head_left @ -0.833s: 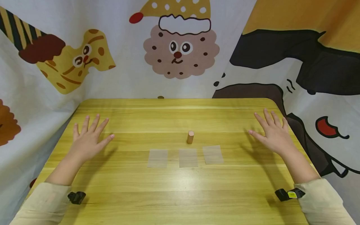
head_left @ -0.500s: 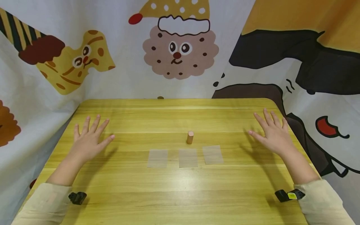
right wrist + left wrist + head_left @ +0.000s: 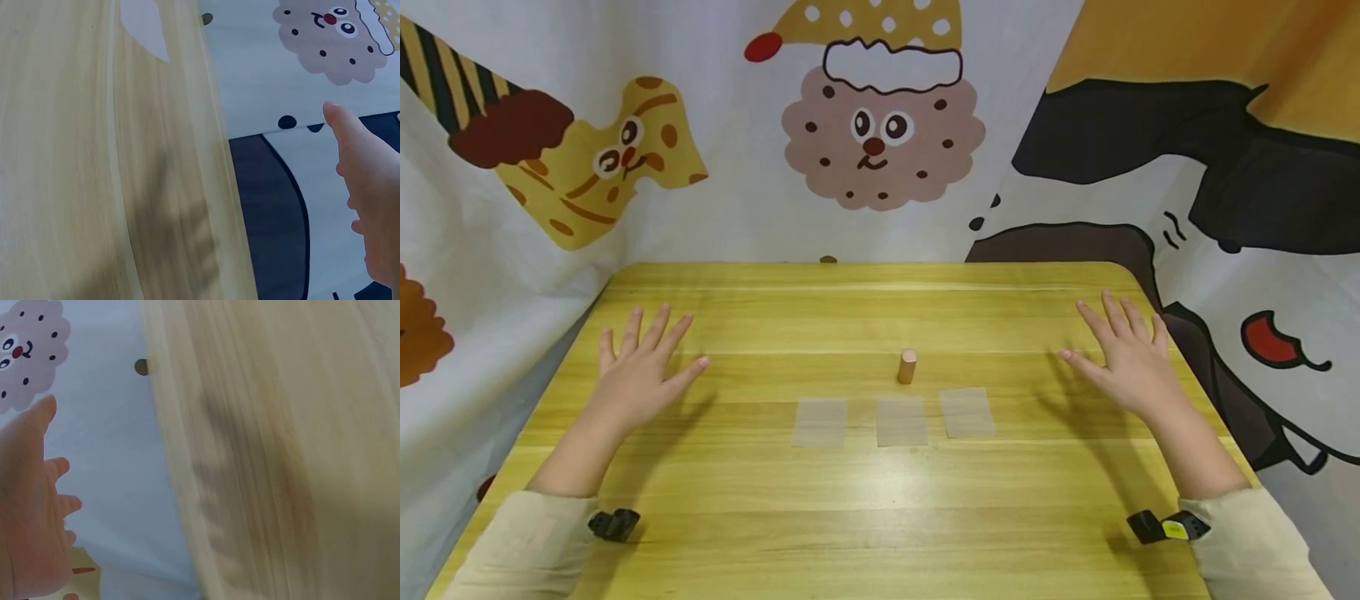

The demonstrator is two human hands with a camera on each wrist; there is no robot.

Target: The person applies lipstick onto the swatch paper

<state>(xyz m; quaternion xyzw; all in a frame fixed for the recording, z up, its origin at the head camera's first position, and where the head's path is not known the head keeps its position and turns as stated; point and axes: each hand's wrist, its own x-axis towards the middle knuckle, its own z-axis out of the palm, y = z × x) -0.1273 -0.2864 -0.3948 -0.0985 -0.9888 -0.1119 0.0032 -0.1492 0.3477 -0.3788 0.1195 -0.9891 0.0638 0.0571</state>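
A small wooden block (image 3: 907,367) stands upright near the middle of the table in the head view. In front of it lie three thin translucent squares: a left square (image 3: 820,422), a middle square (image 3: 902,421) and a right square (image 3: 967,412), the last slightly turned. My left hand (image 3: 637,383) hovers over the table's left side, fingers spread, holding nothing. On the right side my right hand (image 3: 1131,362) is likewise spread and holds nothing. Both hands are well apart from the block and squares. Part of one pale square (image 3: 144,25) shows in the right wrist view.
The wooden table (image 3: 865,317) has rounded far corners. Behind and beside it hangs a white cloth (image 3: 722,225) with cartoon prints. A small black device sits at each wrist: a left device (image 3: 614,525) and a right device (image 3: 1167,527).
Both hands have barely shifted; the left forearm and its sleeve are slightly farther right, the right sleeve slightly farther left. The block and squares stay in place.
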